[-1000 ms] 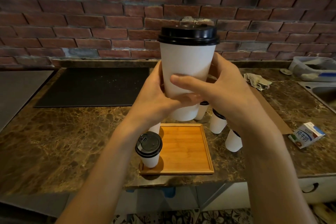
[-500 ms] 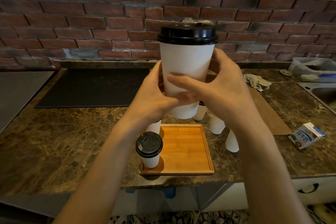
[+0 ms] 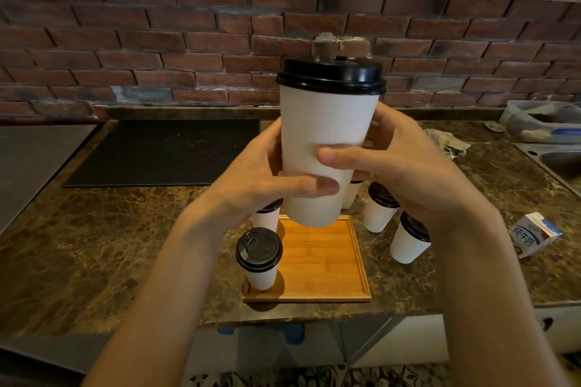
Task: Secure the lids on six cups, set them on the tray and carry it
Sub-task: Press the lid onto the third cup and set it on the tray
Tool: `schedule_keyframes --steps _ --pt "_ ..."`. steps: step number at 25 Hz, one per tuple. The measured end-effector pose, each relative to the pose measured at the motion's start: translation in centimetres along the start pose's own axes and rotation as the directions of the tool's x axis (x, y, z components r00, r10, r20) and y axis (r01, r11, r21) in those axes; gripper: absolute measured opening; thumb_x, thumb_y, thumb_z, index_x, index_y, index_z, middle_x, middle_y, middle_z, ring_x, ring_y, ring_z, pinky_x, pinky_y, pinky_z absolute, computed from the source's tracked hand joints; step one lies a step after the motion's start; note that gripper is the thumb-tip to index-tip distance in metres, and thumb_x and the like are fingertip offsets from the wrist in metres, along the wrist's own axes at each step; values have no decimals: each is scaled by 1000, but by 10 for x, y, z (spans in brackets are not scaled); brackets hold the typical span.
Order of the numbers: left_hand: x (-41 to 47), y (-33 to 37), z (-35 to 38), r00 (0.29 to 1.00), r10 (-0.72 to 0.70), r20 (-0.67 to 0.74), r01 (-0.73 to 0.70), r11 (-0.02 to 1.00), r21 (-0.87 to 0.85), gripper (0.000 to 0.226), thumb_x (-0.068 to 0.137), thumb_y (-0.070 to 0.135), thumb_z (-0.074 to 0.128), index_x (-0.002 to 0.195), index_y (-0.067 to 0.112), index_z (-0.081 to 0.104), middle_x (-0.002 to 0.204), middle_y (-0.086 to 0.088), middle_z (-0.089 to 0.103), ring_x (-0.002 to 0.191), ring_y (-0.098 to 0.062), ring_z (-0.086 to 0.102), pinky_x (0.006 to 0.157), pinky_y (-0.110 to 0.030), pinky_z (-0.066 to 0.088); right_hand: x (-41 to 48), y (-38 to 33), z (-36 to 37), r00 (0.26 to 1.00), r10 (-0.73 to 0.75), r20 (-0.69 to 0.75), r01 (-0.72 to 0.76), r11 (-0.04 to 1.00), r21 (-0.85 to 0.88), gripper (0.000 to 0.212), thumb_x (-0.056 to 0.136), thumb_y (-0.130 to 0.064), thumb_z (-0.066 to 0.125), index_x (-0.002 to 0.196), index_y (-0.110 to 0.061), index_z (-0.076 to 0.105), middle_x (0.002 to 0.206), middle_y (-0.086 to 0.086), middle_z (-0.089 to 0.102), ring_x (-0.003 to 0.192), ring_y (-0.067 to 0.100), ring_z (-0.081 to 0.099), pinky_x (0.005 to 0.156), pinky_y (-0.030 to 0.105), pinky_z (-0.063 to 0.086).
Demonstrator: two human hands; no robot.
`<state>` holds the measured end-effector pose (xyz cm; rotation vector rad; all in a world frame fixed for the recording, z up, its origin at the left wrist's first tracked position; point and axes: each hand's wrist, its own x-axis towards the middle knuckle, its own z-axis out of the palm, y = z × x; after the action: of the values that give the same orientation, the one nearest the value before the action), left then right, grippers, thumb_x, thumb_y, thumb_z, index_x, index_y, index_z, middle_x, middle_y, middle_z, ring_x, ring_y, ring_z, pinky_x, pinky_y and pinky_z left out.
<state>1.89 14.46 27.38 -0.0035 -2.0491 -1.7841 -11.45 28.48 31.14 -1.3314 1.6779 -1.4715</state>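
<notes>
Up at frame centre, white cup [image 3: 327, 148], black lid [image 3: 330, 75] seated on top, gripped low by left hand [image 3: 251, 179] and right hand [image 3: 405, 173], both wrapped round it. Hangs above the wooden tray [image 3: 323, 261] on the table [image 3: 94, 245]; one lidded cup [image 3: 259, 258] standing in the tray's lower-left corner, more cups [image 3: 379, 210] just right of the tray.

The cup [image 3: 323, 141] raised above the tray [image 3: 323, 258] is matt white paper, faintly textured, under a black plastic lid [image 3: 331, 75] with a soft sheen. The tray is smooth honey-coloured wood (bamboo, by its fine grain), satin rather than glossy. Beneath the tray the counter [image 3: 94, 245] is polished, veined brown stone. Behind and left of the tray lies a matt black mat [image 3: 163, 151]; behind that, a rough red brick wall [image 3: 157, 41] with coarse mortar. Right of the tray: a crumpled cloth [image 3: 448, 141], a printed card carton [image 3: 534, 234], a dull metal sink [image 3: 559, 160].
</notes>
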Motion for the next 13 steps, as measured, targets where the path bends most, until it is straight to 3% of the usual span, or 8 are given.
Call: schedule_keyframes --steps 6,13 --pt "-1 1 1 1000 -28 7 28 1000 6 64 64 17 76 121 30 49 109 17 65 105 -8 63 77 -18 53 -3 3 -3 997 -3 72 -4 996 86 70 61 -35 79 126 -22 57 117 -1 69 112 16 65 87 34 57" --pt "3 2 8 991 11 -137 -2 998 63 65 60 26 81 117 38 52 113 14 66 107 -9 62 79 -20 53 -2 -5 2 998 -23 -51 21 999 -34 72 62 -40 84 127 -27 55 114 -10 68 107 6 65 86 33 58"
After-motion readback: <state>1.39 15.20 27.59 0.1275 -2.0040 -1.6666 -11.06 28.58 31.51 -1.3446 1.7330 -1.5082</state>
